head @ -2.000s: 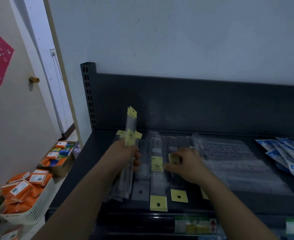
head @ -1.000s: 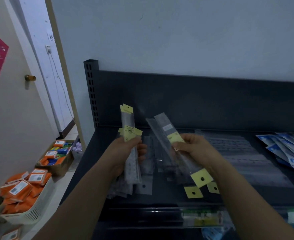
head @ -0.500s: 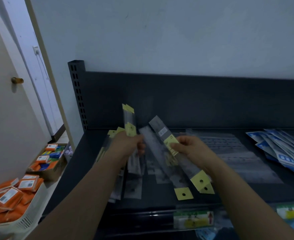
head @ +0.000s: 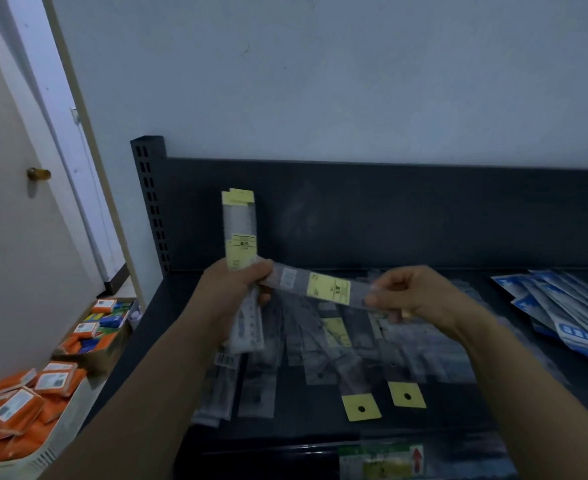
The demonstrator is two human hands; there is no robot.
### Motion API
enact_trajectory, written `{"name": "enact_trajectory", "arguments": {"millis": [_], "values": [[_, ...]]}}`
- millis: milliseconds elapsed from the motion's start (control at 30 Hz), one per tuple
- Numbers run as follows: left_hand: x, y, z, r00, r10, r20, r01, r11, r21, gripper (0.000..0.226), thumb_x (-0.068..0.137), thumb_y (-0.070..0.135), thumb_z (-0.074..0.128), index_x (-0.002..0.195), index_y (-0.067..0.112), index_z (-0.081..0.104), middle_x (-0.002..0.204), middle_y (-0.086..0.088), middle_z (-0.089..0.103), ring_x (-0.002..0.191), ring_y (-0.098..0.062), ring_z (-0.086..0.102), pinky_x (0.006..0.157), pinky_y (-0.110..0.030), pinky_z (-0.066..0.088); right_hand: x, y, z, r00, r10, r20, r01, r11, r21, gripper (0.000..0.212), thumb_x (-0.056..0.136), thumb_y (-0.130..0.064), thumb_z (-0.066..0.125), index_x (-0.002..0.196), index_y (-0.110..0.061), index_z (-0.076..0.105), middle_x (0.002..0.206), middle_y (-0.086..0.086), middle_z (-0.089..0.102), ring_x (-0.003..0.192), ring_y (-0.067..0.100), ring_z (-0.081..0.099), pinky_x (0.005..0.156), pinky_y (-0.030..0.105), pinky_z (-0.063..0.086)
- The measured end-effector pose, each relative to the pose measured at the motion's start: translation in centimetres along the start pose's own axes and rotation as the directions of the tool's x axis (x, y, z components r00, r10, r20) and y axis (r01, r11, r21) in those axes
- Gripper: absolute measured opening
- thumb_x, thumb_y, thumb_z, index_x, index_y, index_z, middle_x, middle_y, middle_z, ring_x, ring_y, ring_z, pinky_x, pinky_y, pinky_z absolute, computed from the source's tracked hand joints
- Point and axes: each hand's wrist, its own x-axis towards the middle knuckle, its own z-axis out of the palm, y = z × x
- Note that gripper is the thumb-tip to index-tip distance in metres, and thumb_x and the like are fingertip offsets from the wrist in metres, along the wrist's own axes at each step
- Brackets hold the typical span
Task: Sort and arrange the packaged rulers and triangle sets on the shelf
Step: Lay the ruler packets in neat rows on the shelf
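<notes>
My left hand [head: 232, 292] grips an upright stack of packaged rulers [head: 240, 233], clear sleeves with yellow header cards and labels. My right hand [head: 414, 294] pinches one end of another packaged ruler [head: 323, 289], held level above the shelf; its far end reaches my left hand's fingers. Below both hands, several loose packaged rulers [head: 337, 355] lie fanned on the dark shelf [head: 459, 417], two with yellow hole-punched tabs [head: 361, 407] pointing toward me.
Blue-and-white packaged sets [head: 562, 313] lie piled at the shelf's right end. Clear flat packages [head: 434, 355] lie under my right wrist. A perforated upright [head: 150, 202] marks the shelf's left end. Baskets of orange packs [head: 22, 410] stand on the floor at left, beside a door [head: 15, 220].
My right hand has lifted one ruler from the slanted bunch and turned it level, bringing its end to my left hand. The left stack stays upright.
</notes>
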Motion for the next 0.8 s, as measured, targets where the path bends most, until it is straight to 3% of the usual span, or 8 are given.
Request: {"name": "enact_trajectory", "arguments": {"millis": [67,133,267,400,467,567,667,800], "values": [[-0.7,0.2,-0.2,0.993,-0.033,0.11,0.022,0.994,0.106,0.017,0.087,0.023,0.068,0.096,0.008,0.066,0.081,-0.008,0.07,0.064,-0.015,0.065,0.049,-0.022,0.05,0.5,0.6,-0.9,0.984,-0.001,-0.175,0.031,0.985,0.17,0.024,0.071,-0.011,0.079,0.093,-0.006,0.07,0.062,0.005,0.06,0.055,0.013,0.052,0.056,0.026,0.044],[-1.5,0.6,0.0,0.971,-0.095,0.219,0.063,0.986,0.152,0.025,0.091,0.032,0.06,0.1,0.008,0.065,0.082,-0.01,0.073,0.065,-0.016,0.069,0.045,-0.021,0.048,1.0,1.3,-1.6,0.971,0.039,-0.238,0.046,0.939,0.341,0.035,0.071,-0.006,0.077,0.104,-0.007,0.067,0.064,0.004,0.058,0.056,0.013,0.048,0.053,0.023,0.043],[-1.9,0.9,0.3,0.881,-0.304,0.363,0.268,0.952,0.147,0.048,0.079,0.049,0.062,0.098,0.006,0.067,0.083,-0.01,0.072,0.069,-0.022,0.068,0.054,-0.029,0.049,1.3,1.7,-1.9,0.996,0.035,-0.082,0.002,0.908,0.418,0.053,0.06,-0.012,0.079,0.111,-0.016,0.066,0.069,0.001,0.062,0.062,0.013,0.048,0.063,0.027,0.042],[-2.5,-0.8,1.5,0.776,-0.343,0.529,0.242,0.937,0.253,0.044,0.078,0.023,0.069,0.112,-0.003,0.061,0.099,-0.02,0.072,0.078,-0.025,0.07,0.07,-0.032,0.057,2.3,1.1,1.0,1.0,-0.006,-0.028,0.016,0.92,0.391,0.036,0.075,-0.002,0.074,0.108,-0.012,0.065,0.081,0.002,0.068,0.063,0.006,0.061,0.057,0.019,0.048],[-2.7,-1.6,2.1,0.82,-0.298,0.489,0.204,0.95,0.236,0.033,0.083,0.007,0.066,0.112,-0.006,0.061,0.092,-0.018,0.073,0.073,-0.02,0.071,0.064,-0.025,0.056,3.5,1.4,2.6,0.999,-0.025,-0.034,0.036,0.922,0.385,0.032,0.08,-0.003,0.071,0.11,-0.008,0.063,0.092,0.008,0.069,0.076,0.012,0.066,0.062,0.02,0.052],[-2.2,-1.8,1.5,0.921,-0.205,0.331,0.104,0.949,0.299,0.018,0.093,0.0,0.054,0.107,-0.006,0.064,0.08,-0.005,0.076,0.065,-0.011,0.071,0.055,-0.017,0.052,5.1,2.4,3.5,0.999,-0.03,-0.041,0.034,0.994,0.101,0.045,0.084,-0.007,0.069,0.127,-0.006,0.053,0.119,0.011,0.062,0.104,0.018,0.059,0.081,0.02,0.05],[-1.6,-2.0,0.4,0.953,-0.18,0.244,0.104,0.95,0.294,0.023,0.095,-0.003,0.045,0.109,-0.009,0.063,0.09,-0.01,0.076,0.07,-0.013,0.072,0.056,-0.019,0.053,6.7,2.9,3.5,0.993,0.012,0.114,0.02,0.962,-0.273,0.074,0.081,-0.016,0.074,0.145,-0.017,0.037,0.147,0.0,0.04,0.132,0.016,0.041,0.099,0.021,0.036],[-2.0,-2.7,0.6,0.957,-0.223,0.183,0.184,0.96,0.21,0.023,0.093,-0.006,0.043,0.108,-0.011,0.061,0.098,-0.021,0.072,0.073,-0.019,0.072,0.059,-0.023,0.057,9.0,2.4,3.7,0.951,0.116,0.288,0.027,0.893,-0.449,0.099,0.071,-0.029,0.082,0.15,-0.026,0.023,0.154,-0.004,0.027,0.138,0.017,0.031,0.107,0.024,0.029]]}}
